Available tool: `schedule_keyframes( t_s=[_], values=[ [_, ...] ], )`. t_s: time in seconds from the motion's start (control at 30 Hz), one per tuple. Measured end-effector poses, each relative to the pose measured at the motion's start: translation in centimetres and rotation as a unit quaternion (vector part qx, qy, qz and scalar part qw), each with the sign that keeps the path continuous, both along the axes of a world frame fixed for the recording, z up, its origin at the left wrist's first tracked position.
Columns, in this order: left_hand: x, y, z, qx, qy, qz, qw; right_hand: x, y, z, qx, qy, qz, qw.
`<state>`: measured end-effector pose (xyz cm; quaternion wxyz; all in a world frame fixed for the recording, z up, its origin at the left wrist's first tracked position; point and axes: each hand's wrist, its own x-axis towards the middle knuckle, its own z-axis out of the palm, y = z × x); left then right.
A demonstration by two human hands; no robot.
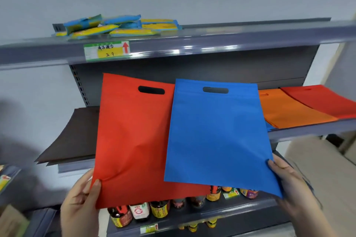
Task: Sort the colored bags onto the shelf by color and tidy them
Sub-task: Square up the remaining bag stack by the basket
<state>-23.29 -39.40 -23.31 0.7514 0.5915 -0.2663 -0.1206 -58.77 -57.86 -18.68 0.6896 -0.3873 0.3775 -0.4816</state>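
a: where do the 2 bags sit right now?

b: both are held up in front of the middle shelf [308, 131]. the left hand [81, 204] pinches the red bag [133, 140] at its lower left corner, thumb on the front. the right hand [292, 184] grips the blue bag [217, 136] at its lower right corner. the blue one overlaps the red one's right edge.

a: long axis?

b: both stand tall, handle slots up, bottoms toward the hands, blue tipped a little to the right.

a: and where should they go?

b: a red pile [323, 100] lies far right on the shelf, beside an orange pile [289, 111]. so the red bag has to cross to the right, though the right hand is nearer. a sliver of blue [269, 126] peeks under the orange, maybe a blue pile; hard to tell.
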Motion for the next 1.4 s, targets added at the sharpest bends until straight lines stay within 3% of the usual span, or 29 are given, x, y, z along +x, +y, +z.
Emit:
schedule_keyframes(
  t_s=[0.3, 0.43, 0.7, 0.9, 1.07, 1.17, 1.2, 1.33, 1.4],
  values=[
    [-5.4, -5.7, 2.5, -0.021, 0.043, -0.031, 0.998, -5.1, -5.2, -0.2, 0.035, 0.006, -0.023, 0.999],
    [-5.7, -8.8, 3.2, -0.008, 0.012, -0.032, 0.999, -7.2, -7.9, 0.7, 0.034, 0.011, -0.030, 0.999],
    [-4.8, -15.3, 2.3, -0.038, 0.042, -0.020, 0.998, -8.9, -15.2, 2.8, 0.002, 0.075, -0.045, 0.996],
    [-2.8, -18.2, 1.0, -0.027, 0.039, -0.015, 0.999, -7.6, -22.1, 3.9, -0.022, 0.154, -0.045, 0.987],
    [-0.8, -20.0, 0.5, -0.026, 0.038, -0.003, 0.999, -4.0, -25.6, 3.4, -0.077, 0.283, -0.035, 0.955],
    [-0.2, -20.8, 0.4, -0.051, 0.061, -0.008, 0.997, -2.2, -27.3, 2.7, -0.116, 0.386, -0.039, 0.914],
    [0.0, -21.1, 0.5, -0.057, 0.066, -0.012, 0.996, -1.8, -27.7, 2.5, -0.137, 0.444, -0.044, 0.885],
    [0.0, -21.9, 1.0, -0.059, 0.060, -0.026, 0.996, -0.6, -28.4, 2.7, -0.222, 0.677, -0.021, 0.702],
    [0.3, -22.1, 1.0, -0.059, 0.059, -0.026, 0.996, 0.5, -27.8, 3.5, -0.264, 0.772, 0.008, 0.578]
  ],
)
